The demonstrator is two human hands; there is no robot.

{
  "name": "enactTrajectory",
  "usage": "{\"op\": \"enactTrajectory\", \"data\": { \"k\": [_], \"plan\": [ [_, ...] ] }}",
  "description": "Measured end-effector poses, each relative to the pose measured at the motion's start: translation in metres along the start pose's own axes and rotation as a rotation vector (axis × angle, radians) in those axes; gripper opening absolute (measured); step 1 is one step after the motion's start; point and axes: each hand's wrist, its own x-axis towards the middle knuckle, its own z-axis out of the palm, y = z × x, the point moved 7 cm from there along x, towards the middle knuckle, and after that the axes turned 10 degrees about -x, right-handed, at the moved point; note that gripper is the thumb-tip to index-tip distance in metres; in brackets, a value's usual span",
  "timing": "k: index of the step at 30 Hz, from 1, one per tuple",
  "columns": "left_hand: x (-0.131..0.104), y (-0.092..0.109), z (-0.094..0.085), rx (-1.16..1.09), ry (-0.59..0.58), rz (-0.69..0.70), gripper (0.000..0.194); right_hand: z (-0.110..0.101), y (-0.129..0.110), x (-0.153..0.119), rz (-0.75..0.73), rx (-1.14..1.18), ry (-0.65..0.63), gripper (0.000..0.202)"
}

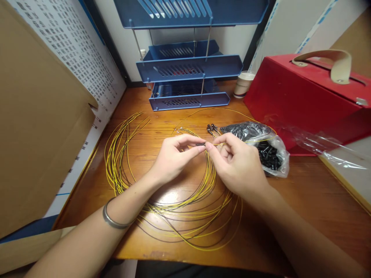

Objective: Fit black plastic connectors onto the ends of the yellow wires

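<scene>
Over the middle of the table, my left hand (176,156) pinches a small black sleeve (200,144) between thumb and fingertips. My right hand (239,160) meets it fingertip to fingertip, pinching a thin yellow wire (248,141) at the sleeve's end. Whether the wire sits inside the sleeve cannot be made out. Below both hands lies a loose coil of yellow and black wires (185,207), its loose ends fanning up at the left. Just behind my right hand, a clear plastic bag (282,150) holds many small black pieces (268,154). Several wire ends with black tips (211,129) lie beside the bag.
A blue tiered tray rack (188,69) stands at the back, with a paper cup (244,84) beside it. To the right is a red box (290,92) with a beige handle. Cardboard (43,116) leans along the left side of the wooden table (95,204).
</scene>
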Motion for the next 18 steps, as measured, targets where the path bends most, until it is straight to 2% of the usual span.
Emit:
{"op": "enactTrajectory", "data": {
  "k": [5,18],
  "plan": [
    [-0.0004,0.0006,-0.0003,0.024,-0.002,0.002,0.02,0.0018,-0.0014,-0.0008,-0.018,0.042,-0.059,0.016],
    [-0.0034,0.0015,0.0027,0.116,-0.01,0.038,0.015,0.0023,-0.0058,-0.0003,-0.113,-0.05,-0.016,0.013]
  ]
}}
